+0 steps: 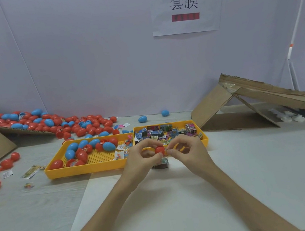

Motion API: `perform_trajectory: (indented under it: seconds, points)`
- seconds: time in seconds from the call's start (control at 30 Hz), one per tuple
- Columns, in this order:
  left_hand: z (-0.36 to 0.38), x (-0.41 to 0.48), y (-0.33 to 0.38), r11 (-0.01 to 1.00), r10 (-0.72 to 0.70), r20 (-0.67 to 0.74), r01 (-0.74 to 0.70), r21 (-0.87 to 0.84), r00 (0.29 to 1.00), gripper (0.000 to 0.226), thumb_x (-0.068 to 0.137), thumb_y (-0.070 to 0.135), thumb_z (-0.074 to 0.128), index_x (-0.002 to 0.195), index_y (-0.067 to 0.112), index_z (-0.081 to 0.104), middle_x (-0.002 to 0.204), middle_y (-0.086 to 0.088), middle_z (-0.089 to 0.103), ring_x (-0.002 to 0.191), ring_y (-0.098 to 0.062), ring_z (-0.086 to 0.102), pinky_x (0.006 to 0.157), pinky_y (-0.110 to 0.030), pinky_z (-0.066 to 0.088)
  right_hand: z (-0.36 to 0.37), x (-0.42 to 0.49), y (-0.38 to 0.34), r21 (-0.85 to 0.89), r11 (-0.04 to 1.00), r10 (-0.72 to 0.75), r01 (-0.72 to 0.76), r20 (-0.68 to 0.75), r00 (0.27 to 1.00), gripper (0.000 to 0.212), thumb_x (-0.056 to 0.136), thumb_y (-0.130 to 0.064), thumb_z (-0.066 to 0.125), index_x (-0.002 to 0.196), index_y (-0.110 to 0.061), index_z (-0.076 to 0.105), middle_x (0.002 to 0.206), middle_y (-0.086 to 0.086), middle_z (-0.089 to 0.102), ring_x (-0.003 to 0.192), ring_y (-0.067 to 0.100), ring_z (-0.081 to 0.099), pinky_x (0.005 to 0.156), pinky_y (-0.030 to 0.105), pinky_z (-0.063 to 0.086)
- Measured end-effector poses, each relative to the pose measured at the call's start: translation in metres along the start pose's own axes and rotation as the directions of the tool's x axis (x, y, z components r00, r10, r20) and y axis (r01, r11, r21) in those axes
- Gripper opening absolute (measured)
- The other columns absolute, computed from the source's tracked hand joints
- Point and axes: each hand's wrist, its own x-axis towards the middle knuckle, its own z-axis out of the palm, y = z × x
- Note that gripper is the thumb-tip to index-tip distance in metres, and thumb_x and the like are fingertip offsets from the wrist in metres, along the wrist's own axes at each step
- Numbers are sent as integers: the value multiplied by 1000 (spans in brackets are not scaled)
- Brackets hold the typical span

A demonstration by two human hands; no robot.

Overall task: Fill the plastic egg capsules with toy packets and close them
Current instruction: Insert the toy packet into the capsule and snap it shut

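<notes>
Squarely in the head view, a person's left hand [143, 155] and right hand [185, 149] meet over the table [253, 159]. Each grip is closed by curled fingertips on one red egg capsule [159, 149], held just above a loose packet [163, 162] at 6 o'clock. The capsule tray [84, 170] lies toward 10 o'clock, and the packet tray [203, 141], heaped with toy packets [162, 132], at 12 o'clock. Whether the capsule is filled cannot be told. The likely hazards are a packet edge caught in the seam, which would keep the halves from snapping shut, and an uneven squeeze that sends the smooth shell rolling among the spilled capsules [82, 126] at 10 o'clock.
</notes>
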Motion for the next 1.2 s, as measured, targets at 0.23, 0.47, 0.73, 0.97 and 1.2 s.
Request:
perform_trajectory:
  seconds: [0.23, 0.47, 0.73, 0.97, 1.2]
  points:
    - [2, 0, -1, 996, 33, -25, -31, 89, 999, 25, 84, 4, 78, 97, 25, 74, 99, -1, 73, 78, -19, 75, 70, -26, 61, 0, -1, -1, -24, 1000, -12, 13, 7, 1000, 21, 83, -7, 78, 77, -26, 71, 84, -7, 69, 73, 17, 61, 63, 31, 49]
    - [2, -1, -1, 984, 81, -30, -75, 160, 996, 24, 82, 5, 80, 96, 25, 74, 102, -2, 71, 75, -17, 74, 71, -28, 61, 1, 0, 0, -50, 999, -13, 13, 6, 1000, 29, 84, -6, 77, 76, -33, 69, 85, -10, 68, 71, 12, 59, 62, 27, 47]
    - [-1, 0, -3, 988, 77, -46, -70, 135, 996, 22, 85, 9, 78, 98, 26, 72, 95, -6, 70, 75, -19, 75, 67, -25, 60, 1, 0, 0, -26, 1000, 2, -1, 29, 1000, 24, 84, -11, 79, 80, -34, 71, 80, -10, 72, 73, 15, 66, 67, 37, 56]
    - [0, 1, -3, 979, 99, -56, -87, 184, 994, 26, 84, 8, 78, 92, 32, 71, 99, 3, 69, 77, -17, 73, 68, -26, 61, 1, 0, 3, -62, 998, -3, 4, 3, 1000, 20, 85, -7, 77, 79, -26, 72, 79, -5, 72, 72, 18, 67, 69, 46, 57]
    - [0, 1, -2, 968, 116, -44, -103, 230, 992, 24, 84, 10, 79, 94, 30, 72, 102, 1, 68, 75, -14, 72, 68, -24, 59, 2, -1, 3, -73, 997, -25, 25, 5, 1000, 18, 84, -7, 78, 81, -24, 73, 81, -7, 71, 77, 18, 68, 71, 48, 57]
